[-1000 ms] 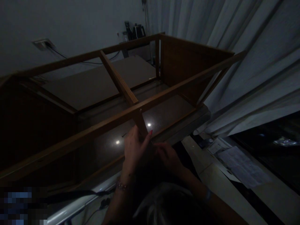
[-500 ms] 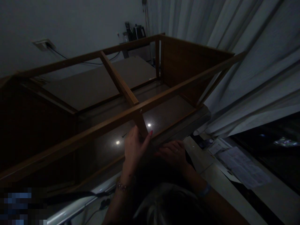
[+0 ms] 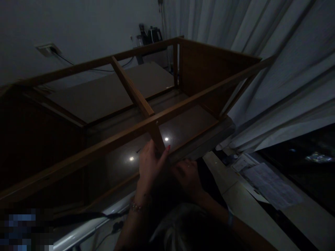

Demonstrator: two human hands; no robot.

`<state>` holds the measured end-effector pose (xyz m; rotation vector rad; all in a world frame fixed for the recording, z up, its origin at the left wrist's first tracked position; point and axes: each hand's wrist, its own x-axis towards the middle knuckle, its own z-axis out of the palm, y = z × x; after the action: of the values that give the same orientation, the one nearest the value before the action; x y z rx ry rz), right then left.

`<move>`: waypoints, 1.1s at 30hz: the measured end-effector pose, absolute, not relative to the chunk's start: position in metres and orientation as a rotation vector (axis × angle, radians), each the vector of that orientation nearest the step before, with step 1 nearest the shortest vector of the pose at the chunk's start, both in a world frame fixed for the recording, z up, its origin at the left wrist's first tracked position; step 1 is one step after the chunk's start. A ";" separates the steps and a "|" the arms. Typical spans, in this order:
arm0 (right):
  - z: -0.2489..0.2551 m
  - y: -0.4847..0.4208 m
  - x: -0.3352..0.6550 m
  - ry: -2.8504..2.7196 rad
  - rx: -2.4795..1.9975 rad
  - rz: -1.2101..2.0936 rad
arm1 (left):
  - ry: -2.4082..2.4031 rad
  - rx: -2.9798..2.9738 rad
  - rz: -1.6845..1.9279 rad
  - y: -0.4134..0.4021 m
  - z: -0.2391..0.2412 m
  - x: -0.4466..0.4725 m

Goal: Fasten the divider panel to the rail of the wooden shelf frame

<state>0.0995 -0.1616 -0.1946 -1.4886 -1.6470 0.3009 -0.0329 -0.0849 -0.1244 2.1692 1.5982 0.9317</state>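
Observation:
A brown wooden frame [image 3: 104,143] with long rails lies across a glossy tabletop [image 3: 119,165]. My left hand [image 3: 150,162] is closed around the lower part of its short wooden upright [image 3: 157,136], thumb on the near side. Below and to the right, close to the table's near edge, is my right hand [image 3: 187,174] with its fingers curled. Shadow hides whatever those fingers hold, if anything. A screw head [image 3: 157,122] shows in the rail above the upright. On the tabletop left of my left hand lies a small dark thin piece, perhaps a screw [image 3: 138,151].
Solid wooden panels [image 3: 201,69] close the frame's ends. Pale curtains [image 3: 248,45] hang at the right, above papers [image 3: 272,186] at floor level. A kettle [image 3: 154,35] stands at the back, and a cable runs from a wall socket [image 3: 48,49].
My right hand has moved a little left and down, along the near edge. My left hand stays on the upright, and the frame has not moved.

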 end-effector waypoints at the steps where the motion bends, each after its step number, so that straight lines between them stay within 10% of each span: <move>1: -0.195 -0.162 0.101 -1.646 -1.478 0.258 | 1.598 2.167 0.937 -0.085 -0.125 -0.033; 33: -0.190 -0.150 0.112 -1.932 -1.069 0.220 | 1.578 2.136 0.939 -0.085 -0.125 -0.033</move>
<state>0.1120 -0.1503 -0.1896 -1.0688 -1.9316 0.2197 -0.0326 -0.0845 -0.1245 2.1362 1.5778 0.9395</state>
